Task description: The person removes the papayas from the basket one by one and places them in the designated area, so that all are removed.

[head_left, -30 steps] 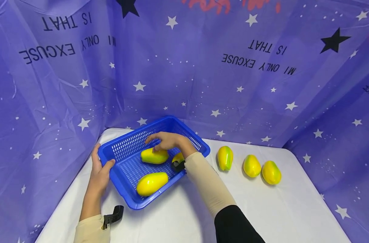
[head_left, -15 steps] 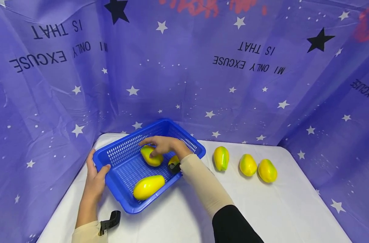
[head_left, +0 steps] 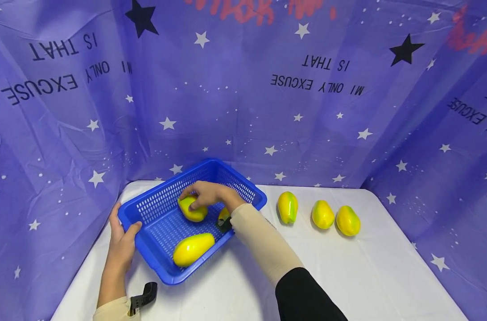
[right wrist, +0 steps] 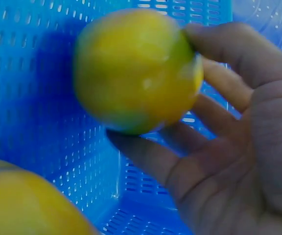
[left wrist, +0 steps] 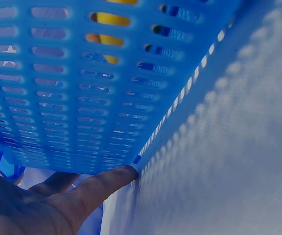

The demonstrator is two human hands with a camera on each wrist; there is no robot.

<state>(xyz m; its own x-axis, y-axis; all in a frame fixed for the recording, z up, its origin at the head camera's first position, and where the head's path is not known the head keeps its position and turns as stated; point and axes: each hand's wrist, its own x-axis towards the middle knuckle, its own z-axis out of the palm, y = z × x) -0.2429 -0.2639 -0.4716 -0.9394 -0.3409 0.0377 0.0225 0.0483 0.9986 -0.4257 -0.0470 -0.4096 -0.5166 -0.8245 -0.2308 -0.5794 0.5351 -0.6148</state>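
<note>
In the head view a blue plastic basket [head_left: 159, 263] stands tilted at an angle on the table. My left hand [head_left: 121, 245] grips its left end, thumb over the rim and fingers outside; the left wrist view shows a finger along the underside. Inside, my right hand [head_left: 207, 194] holds a yellow-green papaya [head_left: 193, 213] near the far wall. In the right wrist view thumb and fingers pinch that papaya [right wrist: 138, 73] from two sides. Another papaya [head_left: 193, 249] lies by the near wall, and a third [head_left: 224, 214] is partly hidden by the right wrist.
To the right of the basket, three more papayas [head_left: 287, 207] [head_left: 323, 214] [head_left: 348, 220] lie in a row on the white tablecloth [head_left: 368, 276]. A purple starry curtain [head_left: 243, 111] closes in the back and sides. A black wrist camera mount [head_left: 145, 296] sits on the left wrist.
The papaya in my right hand has turned from lying lengthwise to end-on, and shifted slightly toward the far wall. My left hand keeps its grip. The whole head view has shifted a little.
</note>
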